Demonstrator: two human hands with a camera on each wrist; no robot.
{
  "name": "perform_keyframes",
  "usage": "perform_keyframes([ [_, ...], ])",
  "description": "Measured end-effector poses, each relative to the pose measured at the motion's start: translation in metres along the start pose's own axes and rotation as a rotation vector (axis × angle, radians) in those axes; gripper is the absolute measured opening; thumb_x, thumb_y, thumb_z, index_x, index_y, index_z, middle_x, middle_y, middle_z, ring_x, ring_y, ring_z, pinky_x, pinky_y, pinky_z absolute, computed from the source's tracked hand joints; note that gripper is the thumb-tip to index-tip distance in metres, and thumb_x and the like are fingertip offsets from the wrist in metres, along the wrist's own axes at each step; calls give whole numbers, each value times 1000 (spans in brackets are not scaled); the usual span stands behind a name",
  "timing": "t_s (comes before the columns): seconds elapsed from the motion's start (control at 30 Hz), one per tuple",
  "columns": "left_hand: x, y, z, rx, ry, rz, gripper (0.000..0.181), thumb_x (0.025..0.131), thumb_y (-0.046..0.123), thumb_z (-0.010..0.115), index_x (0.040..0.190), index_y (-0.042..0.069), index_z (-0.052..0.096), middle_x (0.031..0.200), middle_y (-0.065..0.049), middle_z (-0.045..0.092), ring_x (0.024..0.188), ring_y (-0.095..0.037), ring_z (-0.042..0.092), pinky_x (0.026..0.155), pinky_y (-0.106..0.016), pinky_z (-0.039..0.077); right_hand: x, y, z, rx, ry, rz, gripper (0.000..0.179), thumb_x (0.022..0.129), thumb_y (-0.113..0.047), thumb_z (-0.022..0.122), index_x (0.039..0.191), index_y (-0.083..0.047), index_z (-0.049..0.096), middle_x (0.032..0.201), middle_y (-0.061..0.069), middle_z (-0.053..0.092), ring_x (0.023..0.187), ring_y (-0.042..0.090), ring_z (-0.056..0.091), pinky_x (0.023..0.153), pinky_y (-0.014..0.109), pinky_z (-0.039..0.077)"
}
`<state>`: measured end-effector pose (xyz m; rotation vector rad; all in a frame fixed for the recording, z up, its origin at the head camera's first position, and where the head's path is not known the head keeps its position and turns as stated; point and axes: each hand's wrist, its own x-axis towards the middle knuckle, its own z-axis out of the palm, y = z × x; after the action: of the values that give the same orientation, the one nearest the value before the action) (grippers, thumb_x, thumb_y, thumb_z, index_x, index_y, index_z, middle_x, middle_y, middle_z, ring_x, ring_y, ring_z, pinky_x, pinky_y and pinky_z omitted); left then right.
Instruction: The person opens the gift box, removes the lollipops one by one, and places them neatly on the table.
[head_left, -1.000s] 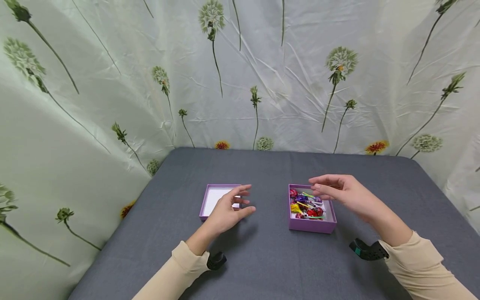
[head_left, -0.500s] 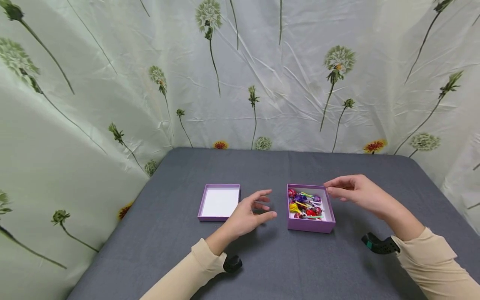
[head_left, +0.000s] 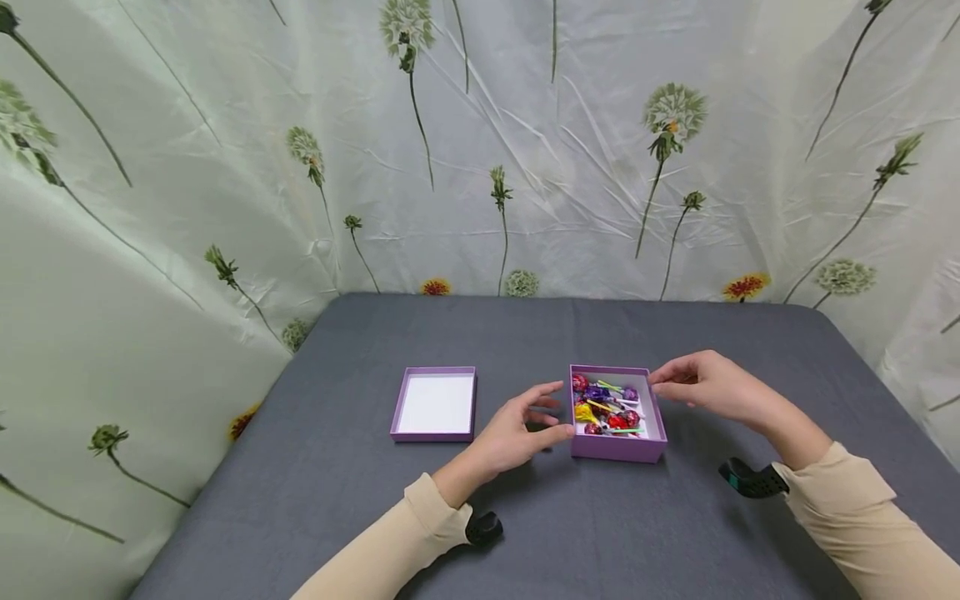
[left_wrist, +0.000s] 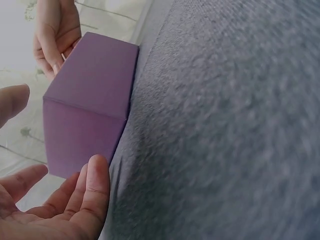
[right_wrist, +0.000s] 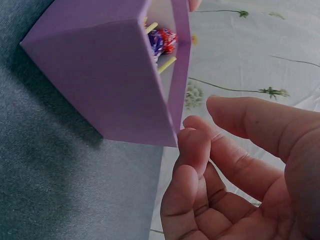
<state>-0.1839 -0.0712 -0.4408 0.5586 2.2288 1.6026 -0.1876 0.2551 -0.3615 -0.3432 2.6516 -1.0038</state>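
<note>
A purple box [head_left: 618,450] with no cover on it holds several wrapped lollipops [head_left: 600,407] with coloured sticks. My left hand [head_left: 513,437] is at the box's left side, its fingers spread and loosely bent, with fingertips right by the wall. In the left wrist view, the fingers [left_wrist: 96,185] overlap the lower end of the purple wall. At the far right corner is my right hand [head_left: 712,387], its fingertips close against the rim. The right wrist view has the thumb [right_wrist: 250,120] apart from the box and the other fingers bent near the corner.
A shallow purple lid [head_left: 433,437] lies to the left with its white inside up. Grey cloth covers the table [head_left: 300,483]. Behind and to the left hangs a pale curtain [head_left: 585,167] printed with dandelions.
My left hand has moved right, from over the lid to the box's left side. My right hand has shifted from above the box to its right rim. The box stays in place.
</note>
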Motion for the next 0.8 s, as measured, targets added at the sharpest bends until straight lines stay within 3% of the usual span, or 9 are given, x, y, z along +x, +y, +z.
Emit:
perform_keyframes([
  [0.5, 3, -2, 9, -53, -18, -2, 64, 100, 24, 79, 159, 24, 53, 148, -13, 63, 116, -18, 69, 85, -28, 57, 12, -7, 13, -97, -6, -13, 26, 99, -22, 76, 114, -1, 80, 94, 2, 75, 79, 15, 51, 68, 33, 42],
  [0.67, 4, -3, 8, -54, -32, -10, 64, 101, 27, 77, 160, 26, 51, 149, -12, 63, 116, -17, 69, 84, -29, 56, 15, -9, 18, -108, -10, -12, 22, 99, -21, 76, 109, -3, 82, 75, -6, 59, 70, 12, 46, 63, 29, 37],
  [0.8, 4, -4, 8, -56, -41, -28, 64, 101, 30, 77, 160, 29, 51, 148, -9, 63, 116, -16, 68, 84, -30, 55, 15, -9, 22, -115, -8, -5, 17, 99, -20, 76, 104, -4, 82, 71, -7, 52, 68, 12, 45, 61, 28, 35],
])
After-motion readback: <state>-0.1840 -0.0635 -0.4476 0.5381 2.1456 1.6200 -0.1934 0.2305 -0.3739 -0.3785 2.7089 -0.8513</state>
